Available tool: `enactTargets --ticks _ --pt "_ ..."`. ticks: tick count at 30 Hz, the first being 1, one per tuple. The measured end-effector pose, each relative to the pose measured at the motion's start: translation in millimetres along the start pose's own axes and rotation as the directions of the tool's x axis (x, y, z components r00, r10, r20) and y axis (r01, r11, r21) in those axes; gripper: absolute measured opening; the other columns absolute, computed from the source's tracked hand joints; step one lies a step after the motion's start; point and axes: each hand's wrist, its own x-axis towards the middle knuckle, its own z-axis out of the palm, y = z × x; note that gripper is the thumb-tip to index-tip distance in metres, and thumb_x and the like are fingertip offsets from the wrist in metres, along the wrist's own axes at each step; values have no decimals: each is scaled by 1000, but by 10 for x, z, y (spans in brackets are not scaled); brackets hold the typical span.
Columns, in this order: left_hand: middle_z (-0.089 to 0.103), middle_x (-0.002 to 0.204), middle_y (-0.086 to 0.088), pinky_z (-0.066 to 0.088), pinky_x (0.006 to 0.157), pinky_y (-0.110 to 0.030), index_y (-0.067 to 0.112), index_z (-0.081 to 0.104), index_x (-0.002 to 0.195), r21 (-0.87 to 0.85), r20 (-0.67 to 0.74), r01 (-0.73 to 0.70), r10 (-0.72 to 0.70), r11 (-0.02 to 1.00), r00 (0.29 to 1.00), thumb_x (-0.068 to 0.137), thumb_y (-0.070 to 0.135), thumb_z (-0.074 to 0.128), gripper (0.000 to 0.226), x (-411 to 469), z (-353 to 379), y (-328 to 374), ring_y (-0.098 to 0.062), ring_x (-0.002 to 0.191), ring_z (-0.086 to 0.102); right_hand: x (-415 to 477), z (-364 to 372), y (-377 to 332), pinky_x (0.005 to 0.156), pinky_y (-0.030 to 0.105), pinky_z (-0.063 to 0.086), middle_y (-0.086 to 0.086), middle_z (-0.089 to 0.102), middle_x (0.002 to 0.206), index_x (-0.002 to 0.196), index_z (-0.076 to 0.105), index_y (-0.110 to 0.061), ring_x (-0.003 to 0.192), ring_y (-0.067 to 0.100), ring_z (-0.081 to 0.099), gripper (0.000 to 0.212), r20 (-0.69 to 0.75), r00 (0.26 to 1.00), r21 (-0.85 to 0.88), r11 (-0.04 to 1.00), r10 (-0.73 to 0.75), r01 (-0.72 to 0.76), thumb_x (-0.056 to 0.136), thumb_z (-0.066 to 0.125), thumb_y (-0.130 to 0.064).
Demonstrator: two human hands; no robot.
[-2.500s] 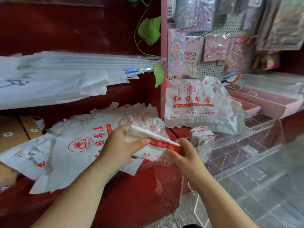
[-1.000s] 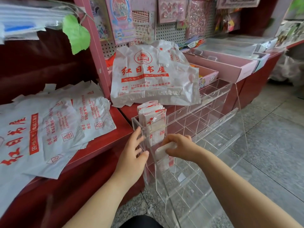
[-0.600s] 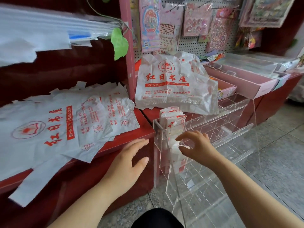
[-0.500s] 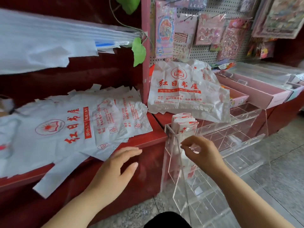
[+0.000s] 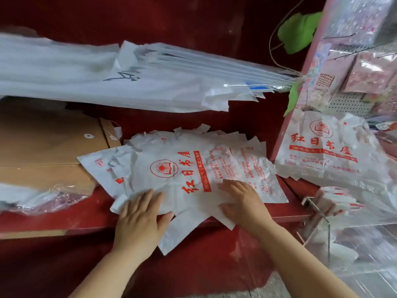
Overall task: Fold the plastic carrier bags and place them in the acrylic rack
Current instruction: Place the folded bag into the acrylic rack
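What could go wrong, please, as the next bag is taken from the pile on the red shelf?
The left hand and right hand press flat on a pile of white, red-printed plastic carrier bags; the thin sheets might cling and lift together. Some bags overhang the red shelf, so a pull could drag them off. The clear acrylic rack stands close; an arm might bump it.

Red shelf [image 5: 53, 221]: carrier bag pile [image 5: 184, 168] centre, brown envelopes [image 5: 43, 143] left, clear-wrapped packet [image 5: 36, 198] front-left.

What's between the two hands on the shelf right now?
In the head view, only the top carrier bag, red print showing, lies between the left hand and the right hand; both rest on it.
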Motion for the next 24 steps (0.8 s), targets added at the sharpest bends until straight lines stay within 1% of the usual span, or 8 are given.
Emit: enactTargets --ticks 3,8,13,15,16,19,22,24 --pt "72 94 -7 55 67 -44 15 73 94 6 7 -9 9 1000 1000 94 54 2 81 27 -20 -2 -24 83 70 72 42 15 96 16 29 -8 49 135 126 54 -17 125 12 41 43 70 998 13 1000 8 -9 86 58 -33" --pt "72 90 -1 54 68 -44 14 73 89 -68 -127 -19 10 997 992 71 54 36 57 64 -45 -50 -21 80 70 83 83 26 81 12 34 -3 65 115 103 71 -12 108 16 59 33 -49 998 45 999 30 -28 81 50 -24" --pt "70 90 -1 48 82 -39 12 72 91 -144 -331 -116 63 983 942 64 48 59 47 111 -60 -139 -23 78 67 46 -20 -39 87 2 27 -9 59 115 108 68 -11 107 0 46 33 -102 995 183 983 19 0 85 47 -23" --pt "70 85 -1 35 85 -33 12 73 86 -138 -406 -149 81 979 910 52 28 80 38 131 -87 -206 -18 81 60 10 -62 -53 89 8 30 -16 56 111 104 70 -13 107 -1 46 37 -138 990 210 978 19 10 82 45 -30" --pt "70 82 -1 32 84 -32 12 74 82 -142 -443 -167 88 976 892 52 20 79 32 139 -110 -249 -14 82 53 -15 -74 -51 88 12 33 -18 56 107 101 71 -13 105 -3 48 38 -159 987 217 976 7 28 82 46 -34" --pt "71 77 1 33 79 -23 11 75 73 -223 -459 -212 90 951 884 68 25 51 28 100 -254 -348 -10 80 48 -127 -129 -14 84 26 44 -13 66 95 91 74 -11 101 1 50 39 -218 971 102 987 -97 122 79 46 -35" --pt "68 83 22 32 79 -3 17 76 75 -446 -316 -214 71 869 946 72 14 60 16 14 -364 -416 -1 84 54 -208 -192 106 77 42 50 -2 72 86 85 74 -11 96 13 56 25 -198 949 -202 958 -245 205 68 66 -28" --pt "62 75 36 35 74 3 38 71 67 -620 -154 -82 -20 780 988 73 -7 67 45 -48 -413 -430 17 81 54 -231 -240 216 70 54 52 2 73 84 82 74 -10 90 24 66 36 -143 966 -294 941 -214 165 48 84 -11"
